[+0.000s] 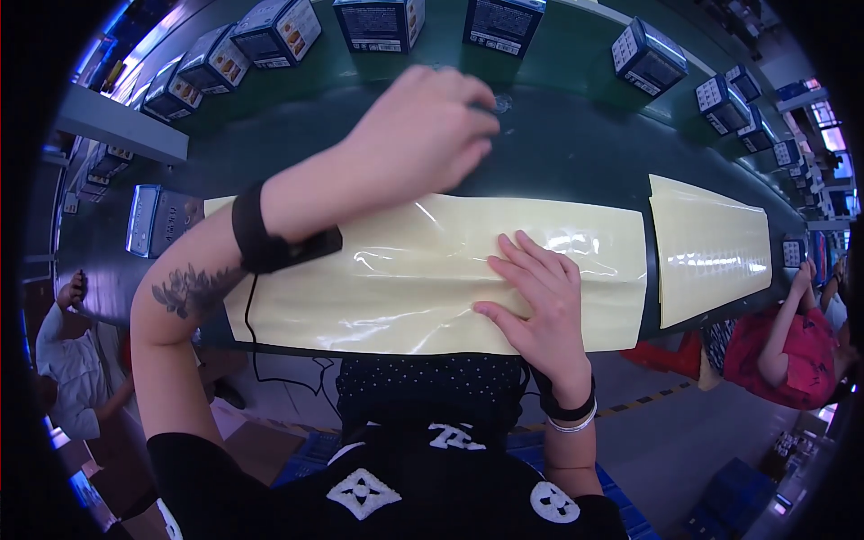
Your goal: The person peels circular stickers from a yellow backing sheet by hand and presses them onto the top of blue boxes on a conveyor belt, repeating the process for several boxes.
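A glossy, pale yellow sheet [396,306] lies before me on the dark green work surface, slightly rippled and catching bright reflections. My right hand [540,301] rests flat on its right half, fingers spread, with nothing in it. Above the sheet's far edge is my left hand [432,130], the arm crossing over the sheet's left part. Its fingers are curled and smeared by motion, so whether they hold anything is hidden. Just beyond those fingertips, a small shiny clear patch [502,103] shows on the surface.
Another yellow stack of sheets [715,252] lies to the right. Several blue printed boxes, one a dark blue box [378,25], stand along the far side. A blue box [157,220] is at the left. Other people sit at both sides, one in a red top [783,360].
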`<control>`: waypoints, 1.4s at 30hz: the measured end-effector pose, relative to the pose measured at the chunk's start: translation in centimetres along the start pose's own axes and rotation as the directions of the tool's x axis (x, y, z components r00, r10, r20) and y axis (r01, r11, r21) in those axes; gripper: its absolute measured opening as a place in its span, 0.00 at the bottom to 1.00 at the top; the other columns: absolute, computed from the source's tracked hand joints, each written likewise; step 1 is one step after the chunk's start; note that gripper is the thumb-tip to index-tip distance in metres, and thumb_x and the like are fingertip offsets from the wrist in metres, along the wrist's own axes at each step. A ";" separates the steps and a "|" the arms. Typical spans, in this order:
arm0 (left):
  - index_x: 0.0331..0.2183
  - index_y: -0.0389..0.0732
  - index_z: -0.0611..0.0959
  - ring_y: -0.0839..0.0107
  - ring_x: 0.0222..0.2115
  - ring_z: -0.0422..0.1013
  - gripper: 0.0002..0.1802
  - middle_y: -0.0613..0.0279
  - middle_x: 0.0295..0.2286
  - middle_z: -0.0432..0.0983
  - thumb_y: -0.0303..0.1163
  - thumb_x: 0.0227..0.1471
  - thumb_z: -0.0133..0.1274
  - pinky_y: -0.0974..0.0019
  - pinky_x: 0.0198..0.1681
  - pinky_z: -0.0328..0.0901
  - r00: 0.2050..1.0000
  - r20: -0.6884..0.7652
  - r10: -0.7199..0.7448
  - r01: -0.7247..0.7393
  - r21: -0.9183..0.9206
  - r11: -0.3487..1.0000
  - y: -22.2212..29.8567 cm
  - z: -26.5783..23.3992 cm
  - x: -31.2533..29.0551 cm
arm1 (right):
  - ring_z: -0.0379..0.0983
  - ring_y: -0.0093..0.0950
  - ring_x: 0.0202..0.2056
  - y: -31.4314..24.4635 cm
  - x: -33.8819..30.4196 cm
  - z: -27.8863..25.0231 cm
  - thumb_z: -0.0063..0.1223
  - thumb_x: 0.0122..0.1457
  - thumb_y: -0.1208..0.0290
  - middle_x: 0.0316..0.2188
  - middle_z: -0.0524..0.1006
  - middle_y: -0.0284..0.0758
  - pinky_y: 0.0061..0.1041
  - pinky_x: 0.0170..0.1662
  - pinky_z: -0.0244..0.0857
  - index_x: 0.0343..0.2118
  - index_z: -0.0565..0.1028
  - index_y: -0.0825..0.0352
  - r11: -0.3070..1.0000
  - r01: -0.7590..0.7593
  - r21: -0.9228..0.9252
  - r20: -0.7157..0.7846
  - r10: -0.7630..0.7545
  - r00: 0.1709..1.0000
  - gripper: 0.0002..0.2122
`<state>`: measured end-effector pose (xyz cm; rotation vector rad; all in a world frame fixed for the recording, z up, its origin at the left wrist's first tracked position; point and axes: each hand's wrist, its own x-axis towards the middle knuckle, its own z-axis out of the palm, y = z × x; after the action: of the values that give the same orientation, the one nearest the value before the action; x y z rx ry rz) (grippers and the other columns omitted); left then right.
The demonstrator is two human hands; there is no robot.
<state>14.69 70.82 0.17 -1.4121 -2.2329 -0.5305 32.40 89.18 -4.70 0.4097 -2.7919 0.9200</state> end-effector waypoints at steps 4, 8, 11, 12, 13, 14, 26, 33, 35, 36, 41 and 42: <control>0.25 0.36 0.81 0.64 0.30 0.72 0.08 0.61 0.27 0.77 0.30 0.40 0.60 0.61 0.38 0.67 0.787 0.616 0.036 0.094 -0.177 0.980 8.6 -1.3 -3.7 | 0.66 0.34 0.58 0.0 0.1 -0.1 0.67 0.48 0.63 0.53 0.75 0.38 0.35 0.57 0.54 0.44 0.79 0.65 1.000 0.028 0.009 -0.013 -0.028 1.000 0.20; 0.24 0.37 0.80 0.65 0.28 0.73 0.08 0.60 0.25 0.75 0.27 0.35 0.60 0.65 0.30 0.68 0.921 0.386 -0.057 0.145 -0.203 0.968 9.8 0.3 -5.5 | 0.66 0.34 0.58 0.0 -0.1 -0.2 0.68 0.47 0.64 0.52 0.75 0.38 0.35 0.57 0.54 0.43 0.79 0.66 0.999 0.037 0.001 -0.018 -0.037 0.999 0.20; 0.24 0.36 0.79 0.65 0.27 0.73 0.09 0.60 0.24 0.74 0.27 0.35 0.59 0.66 0.28 0.67 0.946 0.316 -0.080 0.157 -0.228 0.961 10.1 0.6 -5.9 | 0.66 0.34 0.58 0.2 -0.2 -0.3 0.68 0.47 0.64 0.52 0.75 0.38 0.35 0.57 0.54 0.43 0.79 0.66 0.999 0.033 -0.002 -0.017 -0.033 0.999 0.20; 0.25 0.36 0.79 0.64 0.27 0.73 0.09 0.60 0.24 0.74 0.26 0.34 0.59 0.66 0.27 0.67 0.956 0.280 -0.092 0.162 -0.240 0.957 10.1 0.6 -6.0 | 0.66 0.34 0.58 0.2 -0.2 -0.4 0.68 0.47 0.64 0.52 0.75 0.38 0.35 0.57 0.54 0.43 0.79 0.66 1.000 0.031 -0.003 -0.017 -0.031 0.999 0.20; 0.25 0.36 0.79 0.64 0.27 0.73 0.09 0.60 0.24 0.74 0.26 0.34 0.59 0.66 0.27 0.67 0.955 0.281 -0.094 0.164 -0.238 0.957 10.2 0.6 -5.9 | 0.66 0.33 0.58 0.2 -0.2 -0.4 0.68 0.47 0.64 0.53 0.75 0.38 0.35 0.57 0.54 0.43 0.79 0.66 1.000 0.031 -0.003 -0.018 -0.031 0.999 0.20; 0.26 0.36 0.80 0.65 0.27 0.73 0.10 0.60 0.24 0.74 0.26 0.35 0.59 0.66 0.27 0.68 0.959 0.271 -0.082 0.148 -0.231 0.962 10.2 0.5 -5.7 | 0.66 0.33 0.58 0.3 -0.1 -0.5 0.68 0.47 0.64 0.53 0.75 0.38 0.35 0.57 0.54 0.43 0.79 0.66 0.999 0.032 0.000 -0.017 -0.032 0.999 0.20; 0.27 0.30 0.81 0.70 0.27 0.70 0.14 0.61 0.26 0.73 0.29 0.34 0.56 0.70 0.25 0.64 0.983 0.163 0.082 -0.081 -0.013 0.997 11.0 1.2 -6.2 | 0.64 0.35 0.61 0.6 -0.2 -0.9 0.68 0.42 0.72 0.55 0.74 0.38 0.36 0.60 0.51 0.46 0.77 0.64 0.997 -0.023 0.074 0.007 0.022 1.000 0.24; 0.43 0.29 0.80 0.66 0.33 0.71 0.25 0.57 0.33 0.72 0.27 0.39 0.56 0.69 0.32 0.69 0.937 0.300 0.181 -0.202 0.037 0.979 11.2 0.1 -6.4 | 0.63 0.35 0.61 0.9 -0.4 -1.2 0.68 0.42 0.72 0.55 0.74 0.38 0.36 0.60 0.51 0.46 0.76 0.64 0.997 -0.015 0.071 0.005 0.015 1.000 0.24; 0.43 0.28 0.80 0.66 0.34 0.71 0.24 0.57 0.34 0.71 0.28 0.40 0.56 0.68 0.33 0.69 0.950 0.282 0.131 -0.130 -0.022 0.991 11.2 0.2 -5.9 | 0.63 0.35 0.61 0.9 -0.4 -1.3 0.69 0.42 0.72 0.55 0.74 0.38 0.36 0.60 0.50 0.46 0.77 0.64 0.997 -0.016 0.071 0.004 0.016 1.000 0.24; 0.43 0.28 0.80 0.65 0.34 0.70 0.24 0.57 0.34 0.71 0.28 0.40 0.56 0.68 0.33 0.68 0.956 0.274 0.106 -0.095 -0.053 0.994 11.2 0.3 -5.8 | 0.63 0.35 0.61 0.9 -0.4 -1.3 0.69 0.42 0.72 0.55 0.73 0.38 0.36 0.61 0.50 0.46 0.77 0.64 0.997 -0.017 0.071 0.003 0.017 1.000 0.24; 0.37 0.28 0.81 0.68 0.32 0.69 0.20 0.56 0.34 0.72 0.31 0.41 0.55 0.71 0.29 0.64 0.949 0.272 0.163 -0.175 0.021 0.984 11.0 0.6 -6.1 | 0.63 0.35 0.61 0.9 -0.3 -1.3 0.69 0.43 0.70 0.55 0.73 0.38 0.36 0.61 0.50 0.46 0.76 0.64 0.998 -0.018 0.064 0.001 0.018 1.000 0.24; 0.38 0.28 0.80 0.68 0.33 0.69 0.20 0.57 0.34 0.72 0.31 0.42 0.55 0.71 0.29 0.64 0.940 0.292 0.176 -0.193 0.031 0.981 11.0 0.6 -6.1 | 0.63 0.35 0.61 1.0 -0.3 -1.3 0.69 0.43 0.70 0.55 0.73 0.38 0.36 0.61 0.50 0.46 0.76 0.64 0.998 -0.019 0.064 0.001 0.019 1.000 0.24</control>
<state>26.93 71.04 -2.76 -1.7403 -2.2775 -0.2027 32.49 90.80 -4.25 0.3935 -2.7772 1.0158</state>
